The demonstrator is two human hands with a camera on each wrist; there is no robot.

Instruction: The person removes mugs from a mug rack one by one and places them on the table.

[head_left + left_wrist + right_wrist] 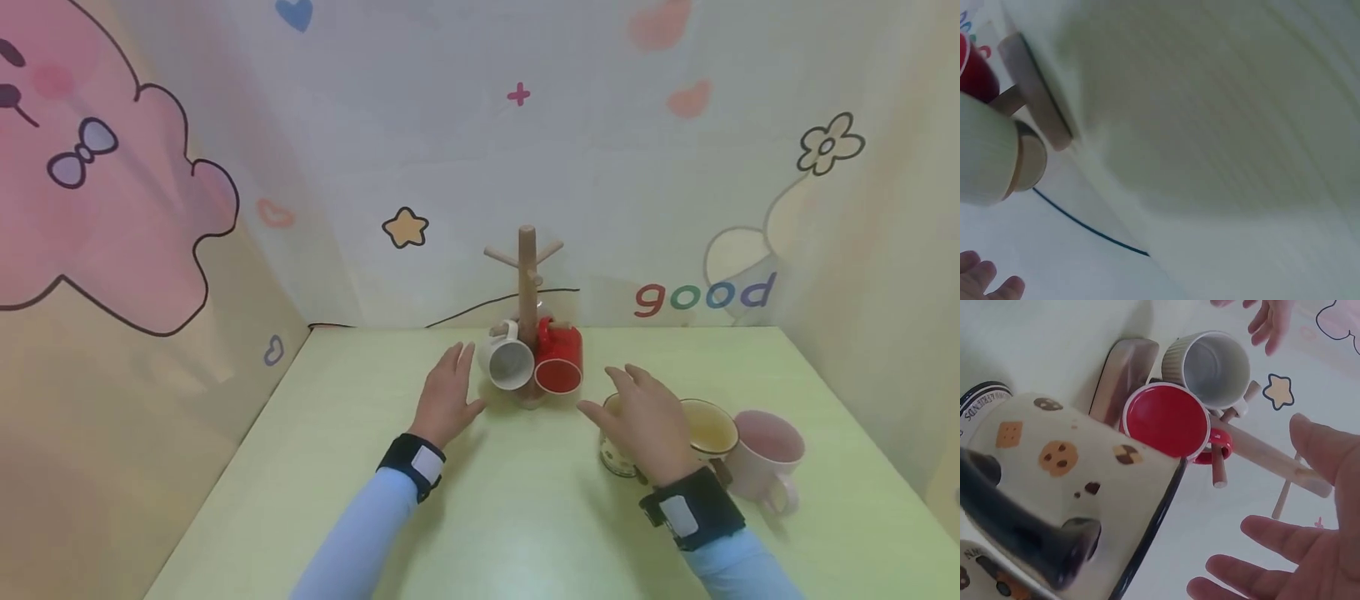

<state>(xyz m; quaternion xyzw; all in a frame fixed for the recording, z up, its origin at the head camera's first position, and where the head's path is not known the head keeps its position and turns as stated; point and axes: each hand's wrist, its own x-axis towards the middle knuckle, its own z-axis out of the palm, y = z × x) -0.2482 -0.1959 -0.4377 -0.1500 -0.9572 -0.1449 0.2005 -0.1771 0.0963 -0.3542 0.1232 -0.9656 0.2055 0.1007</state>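
Observation:
My left hand reaches out with fingers extended, just left of a white mug hanging by its handle on a wooden mug tree. Beside that mug hangs a red mug, its mouth facing me. My right hand hovers with fingers and thumb spread, holding nothing. From the head view it overlaps two cream mugs; the right one has a yellowish inside. In the right wrist view, a cookie-patterned mug with a dark handle stands close, apart from the fingers.
A pink mug stands at the right end of the mug group, handle toward me. Bare pegs stick out near the tree's top. Behind the pale green table rises a printed cloth backdrop, with side walls left and right.

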